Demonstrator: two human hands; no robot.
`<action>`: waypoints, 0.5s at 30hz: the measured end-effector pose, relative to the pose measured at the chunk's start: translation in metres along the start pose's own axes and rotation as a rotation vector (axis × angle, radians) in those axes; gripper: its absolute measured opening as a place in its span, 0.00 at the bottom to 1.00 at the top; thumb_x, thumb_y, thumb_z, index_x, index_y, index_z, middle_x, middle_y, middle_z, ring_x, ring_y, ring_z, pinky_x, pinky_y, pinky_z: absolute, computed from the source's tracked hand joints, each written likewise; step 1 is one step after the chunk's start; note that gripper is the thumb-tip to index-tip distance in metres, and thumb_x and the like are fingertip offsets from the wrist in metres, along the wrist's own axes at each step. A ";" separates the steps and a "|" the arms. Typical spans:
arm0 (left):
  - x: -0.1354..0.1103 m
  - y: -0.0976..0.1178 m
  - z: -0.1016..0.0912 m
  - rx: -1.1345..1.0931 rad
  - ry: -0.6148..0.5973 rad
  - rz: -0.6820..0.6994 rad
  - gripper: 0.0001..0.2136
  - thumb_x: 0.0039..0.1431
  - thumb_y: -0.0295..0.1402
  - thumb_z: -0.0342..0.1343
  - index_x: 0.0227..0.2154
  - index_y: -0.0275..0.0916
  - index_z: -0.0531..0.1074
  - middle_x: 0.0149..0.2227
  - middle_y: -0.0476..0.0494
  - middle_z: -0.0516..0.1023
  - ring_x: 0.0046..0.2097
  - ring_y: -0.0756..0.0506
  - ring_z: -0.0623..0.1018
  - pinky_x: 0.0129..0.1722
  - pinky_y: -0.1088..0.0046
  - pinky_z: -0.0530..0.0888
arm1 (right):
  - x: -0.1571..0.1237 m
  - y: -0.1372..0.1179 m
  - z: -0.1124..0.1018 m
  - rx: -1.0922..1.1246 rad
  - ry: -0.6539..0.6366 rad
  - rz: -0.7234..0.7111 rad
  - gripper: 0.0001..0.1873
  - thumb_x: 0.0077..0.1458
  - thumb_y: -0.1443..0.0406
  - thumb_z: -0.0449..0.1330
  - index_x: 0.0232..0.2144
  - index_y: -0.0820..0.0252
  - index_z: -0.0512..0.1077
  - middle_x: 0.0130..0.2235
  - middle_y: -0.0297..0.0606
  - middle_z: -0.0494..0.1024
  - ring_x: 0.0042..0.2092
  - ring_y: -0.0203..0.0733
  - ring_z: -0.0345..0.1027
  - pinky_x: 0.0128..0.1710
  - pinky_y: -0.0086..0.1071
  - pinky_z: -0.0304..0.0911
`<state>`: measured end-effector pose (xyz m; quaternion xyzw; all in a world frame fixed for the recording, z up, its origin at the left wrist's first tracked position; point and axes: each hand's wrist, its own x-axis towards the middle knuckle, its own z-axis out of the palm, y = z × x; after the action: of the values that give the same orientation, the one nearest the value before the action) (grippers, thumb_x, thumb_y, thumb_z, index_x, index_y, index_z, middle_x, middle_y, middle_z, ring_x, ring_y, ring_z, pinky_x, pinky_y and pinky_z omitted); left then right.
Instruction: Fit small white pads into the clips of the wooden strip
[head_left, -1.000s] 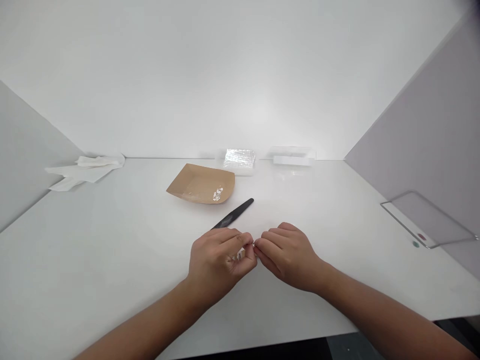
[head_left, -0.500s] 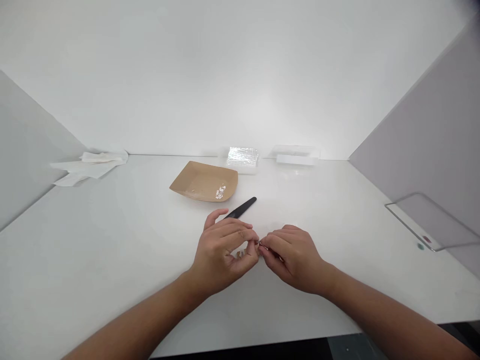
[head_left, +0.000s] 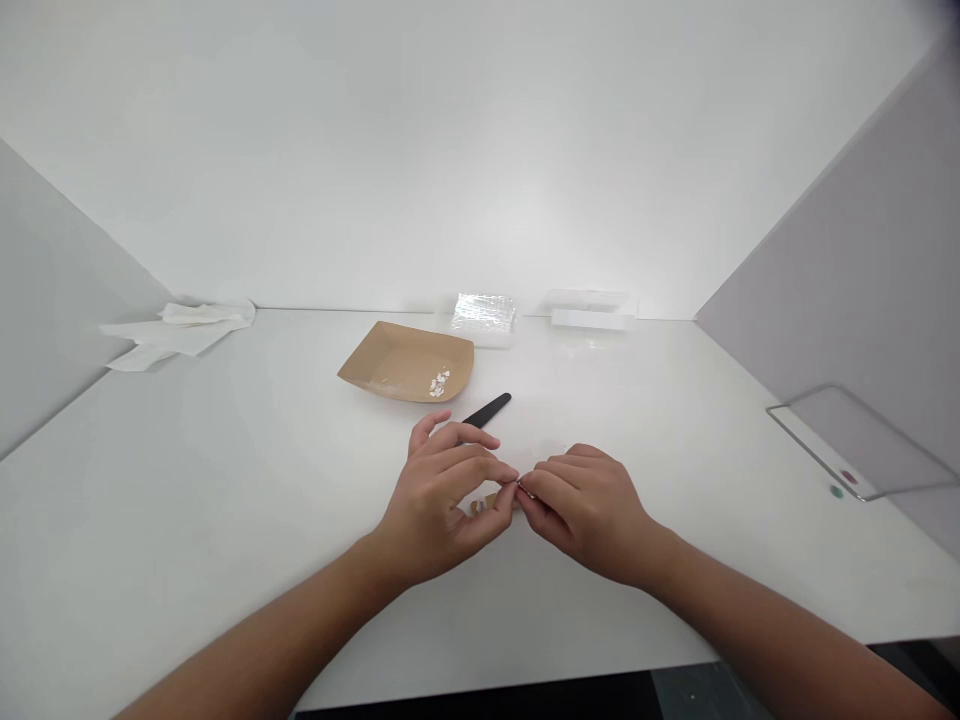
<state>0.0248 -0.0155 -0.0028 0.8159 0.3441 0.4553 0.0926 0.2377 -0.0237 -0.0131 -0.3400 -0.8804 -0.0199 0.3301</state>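
My left hand (head_left: 450, 500) is closed in a pinch, thumb and index fingertip together, with the other fingers spread loosely. Its fingertips meet those of my right hand (head_left: 589, 512), which is also closed, thumb against curled fingers. A tiny shiny piece (head_left: 526, 489) shows at the right fingertips; its kind is too small to make out, and the left fingers hide whatever they pinch. Under the left hand lies a small tan piece with white bits (head_left: 481, 505), partly covered. A black tapered flat tool (head_left: 489, 409) lies just beyond the left fingers, one end hidden.
Beyond the hands stands a brown paper tray (head_left: 390, 370) holding white flakes (head_left: 439, 384). A clear-wrapped bundle (head_left: 484, 314) and a white box-like piece (head_left: 592, 319) sit at the back wall. White tissues (head_left: 187, 330) lie left; a wire frame (head_left: 817, 455) leans right.
My left index and middle fingers have lifted and shifted slightly, the pinch now tighter at the right fingertips. The right hand stays nearly in place. The view has shifted a little.
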 end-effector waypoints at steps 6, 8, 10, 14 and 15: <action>-0.001 0.007 0.001 0.106 0.073 0.050 0.08 0.55 0.22 0.63 0.30 0.43 0.73 0.23 0.59 0.78 0.42 0.43 0.84 0.65 0.46 0.56 | -0.001 -0.004 -0.002 -0.150 0.001 -0.089 0.15 0.68 0.70 0.59 0.26 0.59 0.67 0.22 0.25 0.67 0.25 0.32 0.54 0.30 0.35 0.45; -0.001 0.009 0.002 0.108 0.080 0.042 0.09 0.54 0.21 0.62 0.28 0.41 0.70 0.21 0.60 0.76 0.41 0.43 0.84 0.65 0.47 0.56 | -0.003 -0.005 -0.002 -0.172 -0.014 -0.109 0.14 0.66 0.72 0.60 0.27 0.59 0.67 0.22 0.25 0.67 0.25 0.32 0.53 0.30 0.36 0.44; -0.002 0.009 0.002 0.080 0.065 0.027 0.10 0.54 0.21 0.60 0.25 0.40 0.66 0.19 0.60 0.72 0.40 0.44 0.84 0.64 0.48 0.57 | -0.005 -0.006 -0.001 -0.185 -0.028 -0.124 0.13 0.64 0.73 0.60 0.27 0.59 0.67 0.23 0.26 0.67 0.26 0.33 0.53 0.30 0.36 0.44; -0.003 0.007 0.001 0.009 -0.014 -0.027 0.11 0.53 0.21 0.57 0.24 0.39 0.61 0.19 0.60 0.68 0.38 0.47 0.82 0.62 0.51 0.59 | -0.006 -0.006 -0.002 -0.199 -0.039 -0.151 0.14 0.62 0.75 0.59 0.26 0.58 0.64 0.23 0.26 0.63 0.26 0.34 0.51 0.31 0.36 0.43; -0.003 0.006 0.001 -0.005 -0.033 -0.041 0.11 0.52 0.20 0.56 0.24 0.39 0.61 0.19 0.60 0.67 0.36 0.47 0.81 0.61 0.52 0.60 | -0.005 -0.006 -0.002 -0.200 -0.044 -0.158 0.14 0.62 0.75 0.58 0.26 0.58 0.64 0.23 0.27 0.63 0.27 0.34 0.51 0.31 0.36 0.43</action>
<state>0.0271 -0.0219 -0.0027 0.8160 0.3579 0.4406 0.1095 0.2379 -0.0318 -0.0136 -0.3014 -0.9050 -0.1260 0.2725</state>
